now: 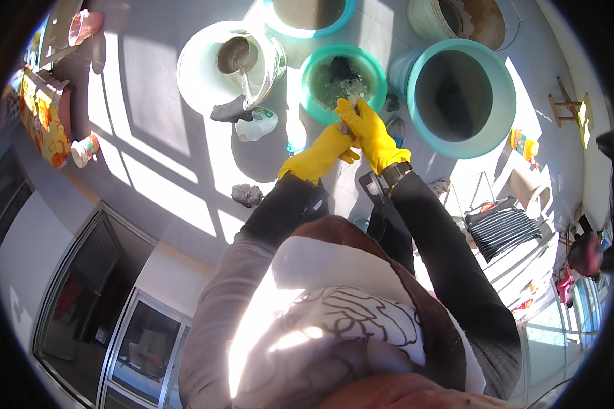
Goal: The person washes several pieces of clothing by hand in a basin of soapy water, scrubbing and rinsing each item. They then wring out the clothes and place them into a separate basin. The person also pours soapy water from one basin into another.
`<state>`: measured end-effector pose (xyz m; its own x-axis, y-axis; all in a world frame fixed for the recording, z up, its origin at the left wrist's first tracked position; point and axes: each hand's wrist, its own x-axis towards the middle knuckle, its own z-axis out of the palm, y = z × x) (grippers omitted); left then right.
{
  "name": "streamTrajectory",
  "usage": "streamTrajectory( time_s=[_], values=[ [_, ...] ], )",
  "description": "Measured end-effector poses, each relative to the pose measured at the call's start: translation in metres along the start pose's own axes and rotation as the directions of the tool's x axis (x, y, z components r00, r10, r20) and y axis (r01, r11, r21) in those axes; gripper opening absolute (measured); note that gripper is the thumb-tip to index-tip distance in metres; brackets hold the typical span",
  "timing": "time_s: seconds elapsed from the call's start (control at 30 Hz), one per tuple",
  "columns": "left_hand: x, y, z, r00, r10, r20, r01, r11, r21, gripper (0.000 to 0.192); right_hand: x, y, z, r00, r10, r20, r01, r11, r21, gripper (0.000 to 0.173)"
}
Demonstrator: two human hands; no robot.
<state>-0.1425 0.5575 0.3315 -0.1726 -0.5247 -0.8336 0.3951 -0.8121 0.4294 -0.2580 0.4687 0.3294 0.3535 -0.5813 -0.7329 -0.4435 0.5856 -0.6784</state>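
Observation:
Both my hands wear yellow rubber gloves and meet at the near rim of a green plastic basin. Between my left hand and my right hand is a small grey-brown bundle, apparently wet cloth, mostly hidden by the gloves. Murky, foamy water fills the basin, and a dark cloth lies in it. To the left, a white bucket holds a metal dipper. A grey cloth hangs by the bucket's rim, above a white detergent bottle.
A large teal tub of dark water stands right, a blue-rimmed basin beyond. A crumpled grey cloth lies on the floor left of my legs. Farther right are a small wooden stool, an orange bottle and a striped cushion.

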Motion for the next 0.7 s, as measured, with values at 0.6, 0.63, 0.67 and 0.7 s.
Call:
streamTrajectory(
  time_s=[0.6,0.63,0.67,0.7],
  values=[
    [-0.081,0.015,0.059,0.984,-0.164,0.065,0.164,0.986,0.002,0.025,-0.09,-0.098,-0.015,0.939,0.152,0.31,-0.281,0.858,0.43,0.03],
    [-0.082,0.014,0.062,0.989,-0.15,0.014,0.15,0.988,0.048,0.026,-0.088,-0.093,-0.01,0.952,0.163,0.26,-0.263,0.868,0.42,0.029],
    [-0.084,0.014,0.063,0.992,-0.128,-0.014,0.129,0.989,0.072,0.026,-0.085,-0.087,-0.006,0.963,0.162,0.217,-0.239,0.886,0.398,0.029],
    [-0.088,0.014,0.063,0.996,-0.089,0.009,0.089,0.996,0.03,0.026,-0.082,-0.081,-0.002,0.97,0.158,0.185,-0.219,0.898,0.382,0.029]
  ],
)
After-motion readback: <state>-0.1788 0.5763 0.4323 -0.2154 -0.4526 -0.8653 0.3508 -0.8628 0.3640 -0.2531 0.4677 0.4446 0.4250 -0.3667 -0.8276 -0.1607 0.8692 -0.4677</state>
